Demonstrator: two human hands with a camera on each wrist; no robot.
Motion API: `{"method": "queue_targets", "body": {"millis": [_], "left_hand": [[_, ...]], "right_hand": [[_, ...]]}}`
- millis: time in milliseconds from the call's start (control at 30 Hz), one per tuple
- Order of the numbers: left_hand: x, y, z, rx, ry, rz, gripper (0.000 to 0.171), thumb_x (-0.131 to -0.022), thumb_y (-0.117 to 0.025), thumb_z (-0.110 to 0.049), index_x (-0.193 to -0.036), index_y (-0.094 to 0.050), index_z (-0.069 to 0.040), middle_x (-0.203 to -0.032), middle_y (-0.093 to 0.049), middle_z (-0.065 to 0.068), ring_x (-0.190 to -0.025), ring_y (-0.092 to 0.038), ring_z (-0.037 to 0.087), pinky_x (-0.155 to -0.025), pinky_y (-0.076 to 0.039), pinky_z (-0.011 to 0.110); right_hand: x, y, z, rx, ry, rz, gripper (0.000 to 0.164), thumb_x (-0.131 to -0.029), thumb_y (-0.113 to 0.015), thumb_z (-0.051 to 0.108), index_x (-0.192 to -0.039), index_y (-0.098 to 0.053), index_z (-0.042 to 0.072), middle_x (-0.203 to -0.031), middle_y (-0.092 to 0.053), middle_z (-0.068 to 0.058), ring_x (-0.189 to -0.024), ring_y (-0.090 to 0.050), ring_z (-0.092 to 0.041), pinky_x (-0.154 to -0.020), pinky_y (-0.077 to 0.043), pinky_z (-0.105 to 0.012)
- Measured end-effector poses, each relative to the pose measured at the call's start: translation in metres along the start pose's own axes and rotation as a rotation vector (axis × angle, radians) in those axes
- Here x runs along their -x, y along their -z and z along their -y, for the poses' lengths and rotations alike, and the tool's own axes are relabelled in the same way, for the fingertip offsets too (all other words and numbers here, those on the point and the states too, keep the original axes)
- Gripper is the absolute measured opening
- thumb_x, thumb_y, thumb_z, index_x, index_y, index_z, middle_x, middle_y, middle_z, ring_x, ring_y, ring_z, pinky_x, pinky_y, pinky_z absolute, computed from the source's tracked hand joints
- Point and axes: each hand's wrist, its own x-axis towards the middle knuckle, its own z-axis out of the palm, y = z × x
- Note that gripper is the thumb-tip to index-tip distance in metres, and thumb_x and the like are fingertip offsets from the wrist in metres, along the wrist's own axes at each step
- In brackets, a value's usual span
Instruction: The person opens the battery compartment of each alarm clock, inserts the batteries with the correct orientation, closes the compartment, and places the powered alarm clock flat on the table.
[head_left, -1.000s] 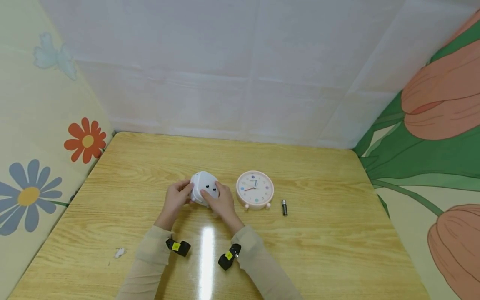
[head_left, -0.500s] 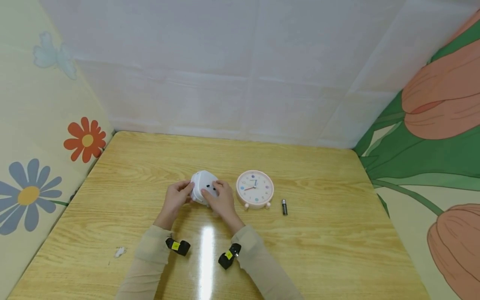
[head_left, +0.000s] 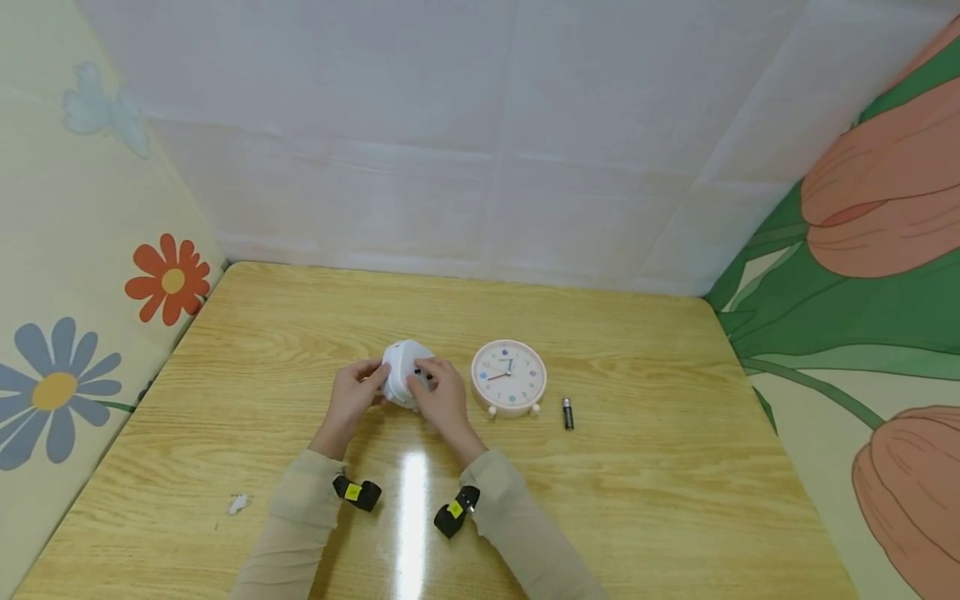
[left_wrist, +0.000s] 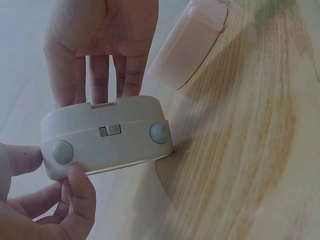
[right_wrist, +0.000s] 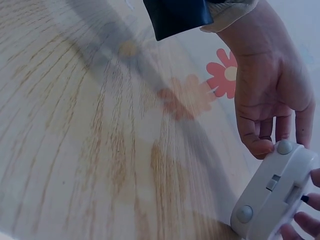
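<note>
A white alarm clock (head_left: 397,357) is held tilted above the table, its back with small black knobs turned toward the head view. My left hand (head_left: 351,402) grips its left side; in the left wrist view the left thumb and fingers (left_wrist: 82,192) hold the edge near a round foot. My right hand (head_left: 444,402) has its thumb and index finger on the clock's back around the knobs, partly covering them. A small switch (left_wrist: 111,129) sits between the two feet. The clock's dial faces away and is hidden.
Right of the hands, a pink alarm clock (head_left: 510,377) lies face up on the wooden table (head_left: 637,483). Farther right lies a black battery (head_left: 567,413) with a silver end. A small white scrap (head_left: 238,503) is at the front left.
My right thumb and index finger have shifted over the white clock's back, from beside the knobs to around them. The left hand keeps its grip. The pink clock and battery stay put.
</note>
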Motion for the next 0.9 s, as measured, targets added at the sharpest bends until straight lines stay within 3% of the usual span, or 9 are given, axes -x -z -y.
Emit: {"method": "queue_targets", "body": {"millis": [133, 367, 567, 900], "left_hand": [[0.0000, -0.0005, 0.0000, 0.005, -0.009, -0.004, 0.040, -0.090, -0.058, -0.021, -0.112, -0.055, 0.013, -0.094, -0.056, 0.016, -0.068, -0.055, 0.012, -0.052, -0.049, 0.021], [-0.0032, -0.0026, -0.0040, -0.048, 0.059, -0.022, 0.035, -0.092, -0.052, -0.013, -0.118, -0.052, 0.012, -0.094, -0.053, 0.013, -0.066, -0.054, 0.007, -0.054, -0.050, 0.021], [-0.0029, -0.0031, -0.0066, -0.040, 0.030, -0.023, 0.035, -0.091, -0.054, -0.011, -0.118, -0.052, 0.011, -0.094, -0.053, 0.015, -0.063, -0.055, 0.009, -0.055, -0.051, 0.025], [-0.0041, -0.0031, -0.0055, -0.057, 0.065, 0.013, 0.038, -0.092, -0.053, -0.017, -0.123, -0.050, 0.007, -0.108, -0.055, 0.021, -0.070, -0.056, 0.009, -0.059, -0.052, 0.027]], "right_hand": [[-0.0004, -0.0010, -0.0002, -0.019, 0.009, -0.021, 0.025, -0.082, -0.066, 0.013, -0.104, -0.066, 0.002, -0.102, -0.061, -0.011, -0.085, -0.057, -0.022, -0.068, -0.047, -0.023], [-0.0008, -0.0023, 0.0016, -0.050, 0.001, -0.013, 0.023, -0.083, -0.064, 0.011, -0.104, -0.065, 0.000, -0.102, -0.062, -0.012, -0.085, -0.058, -0.021, -0.069, -0.050, -0.024], [0.0001, -0.0044, 0.0015, -0.066, 0.022, -0.016, 0.026, -0.085, -0.059, 0.007, -0.108, -0.063, -0.003, -0.102, -0.063, -0.015, -0.082, -0.060, -0.022, -0.068, -0.050, -0.022], [0.0011, -0.0046, 0.0036, -0.119, 0.004, -0.021, 0.027, -0.086, -0.057, 0.005, -0.111, -0.061, -0.006, -0.107, -0.062, -0.018, -0.088, -0.061, -0.026, -0.071, -0.051, -0.023]]}}
